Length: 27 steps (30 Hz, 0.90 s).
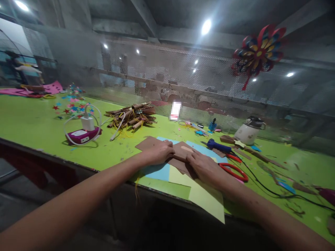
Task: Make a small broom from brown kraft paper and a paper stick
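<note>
My left hand (162,153) and my right hand (202,164) are closed on a piece of brown cardboard (180,157), gripping its near part, which looks rolled. Its far part lies flatter, with a pointed corner out to the left. Fingers hide parts of the rolled section. Underneath are a light blue paper sheet (161,171) and a pale yellow sheet (209,200) that hangs past the table's front edge. Red-handled scissors (235,173) lie beside my right hand, partly covered. Just beyond them rests a blue glue gun (219,145) with a black cord.
Behind on the green table (115,153) lies a pile of brown cardboard rolls (133,116) with yellow strings. A purple power socket (83,136) with a white charger is left, near paper stars (74,108). A white jug (247,132) stands right; a colourful pinwheel (259,54) hangs above.
</note>
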Each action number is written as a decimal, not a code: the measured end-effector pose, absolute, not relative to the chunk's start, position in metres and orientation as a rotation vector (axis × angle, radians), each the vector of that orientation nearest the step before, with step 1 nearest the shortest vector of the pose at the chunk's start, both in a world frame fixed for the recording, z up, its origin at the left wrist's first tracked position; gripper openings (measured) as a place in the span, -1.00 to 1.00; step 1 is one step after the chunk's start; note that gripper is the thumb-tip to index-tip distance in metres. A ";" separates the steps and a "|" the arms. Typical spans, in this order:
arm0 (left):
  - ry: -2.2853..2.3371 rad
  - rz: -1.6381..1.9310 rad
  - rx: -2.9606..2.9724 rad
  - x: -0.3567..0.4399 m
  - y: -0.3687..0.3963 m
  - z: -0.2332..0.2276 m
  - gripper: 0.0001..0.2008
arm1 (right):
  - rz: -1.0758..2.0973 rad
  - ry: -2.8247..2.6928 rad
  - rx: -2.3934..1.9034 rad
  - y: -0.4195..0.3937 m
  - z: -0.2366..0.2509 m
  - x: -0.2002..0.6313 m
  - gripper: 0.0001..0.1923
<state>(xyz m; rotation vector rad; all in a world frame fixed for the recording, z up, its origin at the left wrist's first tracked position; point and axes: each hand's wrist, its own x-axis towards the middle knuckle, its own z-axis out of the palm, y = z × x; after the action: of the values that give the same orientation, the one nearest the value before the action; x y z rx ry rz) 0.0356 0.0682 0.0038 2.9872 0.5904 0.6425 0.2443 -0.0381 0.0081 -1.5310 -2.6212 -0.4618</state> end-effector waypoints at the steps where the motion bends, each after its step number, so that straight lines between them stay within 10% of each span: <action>1: 0.648 0.706 2.953 0.034 0.061 0.008 -0.77 | -0.452 -2.621 -1.525 -0.038 0.008 0.245 -0.92; 11: 0.690 0.773 0.945 0.076 -0.009 0.008 -0.92 | -0.184 -2.496 -1.473 -0.030 0.001 0.256 -0.64; 27: 0.445 1.136 0.763 0.087 -0.018 0.020 -0.80 | -0.596 -2.329 -1.136 -0.058 0.025 0.229 -0.47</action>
<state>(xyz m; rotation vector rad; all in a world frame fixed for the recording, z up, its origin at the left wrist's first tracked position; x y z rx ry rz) 0.0874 -0.0181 0.0203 0.7631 0.4453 1.1364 0.2293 -0.0576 0.0250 -1.1360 -2.3293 -0.5958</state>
